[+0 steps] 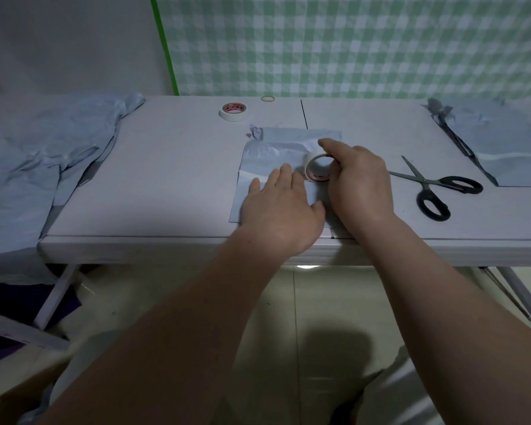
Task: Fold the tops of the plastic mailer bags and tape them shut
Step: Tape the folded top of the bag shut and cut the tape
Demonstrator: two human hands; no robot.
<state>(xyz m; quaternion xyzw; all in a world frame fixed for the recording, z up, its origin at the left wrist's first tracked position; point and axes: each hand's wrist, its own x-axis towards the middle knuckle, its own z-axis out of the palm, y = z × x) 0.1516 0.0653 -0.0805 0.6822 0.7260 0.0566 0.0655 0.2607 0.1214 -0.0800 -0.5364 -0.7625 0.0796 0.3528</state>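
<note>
Both forearms are bare, as are the left hand (284, 210) and the right hand (360, 185). Pale, faintly striped cloth (396, 394), seemingly clothing, shows below the right arm.

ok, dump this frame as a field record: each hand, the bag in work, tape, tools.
left hand: flat, pressing mailer bag
right hand: holds tape roll on edge on the bag
bag top: crumpled, looks folded over; tape strip not discernible
spare tape roll: flat on table, beyond the bag
scissors: blades apart, right of bag, untouched
other bags: pile at left, stack at right
</note>
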